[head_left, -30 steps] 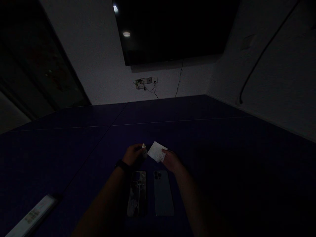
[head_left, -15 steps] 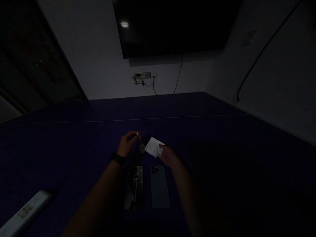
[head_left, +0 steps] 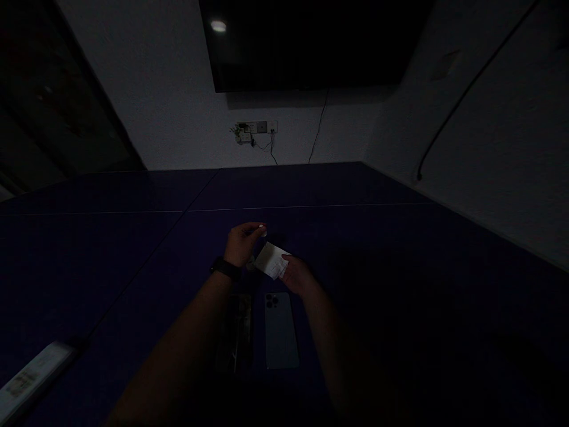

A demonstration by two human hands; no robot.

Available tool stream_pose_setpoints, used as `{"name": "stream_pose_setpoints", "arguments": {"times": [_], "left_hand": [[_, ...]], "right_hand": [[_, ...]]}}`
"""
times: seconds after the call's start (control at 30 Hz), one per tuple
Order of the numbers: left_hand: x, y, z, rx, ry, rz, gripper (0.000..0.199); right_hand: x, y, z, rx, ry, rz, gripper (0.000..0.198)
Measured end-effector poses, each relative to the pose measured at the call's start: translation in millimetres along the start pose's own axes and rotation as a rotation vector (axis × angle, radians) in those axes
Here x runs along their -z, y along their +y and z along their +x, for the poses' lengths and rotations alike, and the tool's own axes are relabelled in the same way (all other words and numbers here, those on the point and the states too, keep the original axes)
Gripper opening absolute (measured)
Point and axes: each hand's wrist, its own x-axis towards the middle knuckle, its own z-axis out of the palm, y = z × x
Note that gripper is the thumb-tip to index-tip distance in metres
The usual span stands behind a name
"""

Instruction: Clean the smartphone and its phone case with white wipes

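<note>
The room is very dim. My left hand (head_left: 241, 244), with a dark band on its wrist, pinches a small white cap (head_left: 262, 227) above the dark blue table (head_left: 400, 267). My right hand (head_left: 298, 276) holds a folded white wipe (head_left: 271, 260) just right of and below the left hand. Between the hands a small bottle (head_left: 251, 261) is barely visible, mostly hidden by the wipe. Nearer to me a light blue phone (head_left: 280, 330) lies back up, with a patterned phone case (head_left: 236, 332) to its left.
A flat pale packet (head_left: 27, 377) lies at the table's near left edge. A large dark screen (head_left: 311, 41) hangs on the far wall above a power socket (head_left: 251, 128) with cables. A wall runs along the table's right side.
My left hand let go of the small bottle and lifted with the white cap pinched in its fingers. The right hand kept the wipe beside it. The view tilted down a little.
</note>
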Motion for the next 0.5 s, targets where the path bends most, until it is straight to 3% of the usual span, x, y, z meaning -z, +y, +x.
{"name": "stream_pose_setpoints", "arguments": {"times": [0.2,0.5], "left_hand": [[-12,-21,4,0.035,-0.003,0.075,0.032],[-16,-10,-8,0.001,0.050,0.044,0.023]], "right_hand": [[-2,-1,-3,0.014,-0.018,-0.015,0.027],[-5,0,-3,0.049,-0.051,-0.023,0.028]]}}
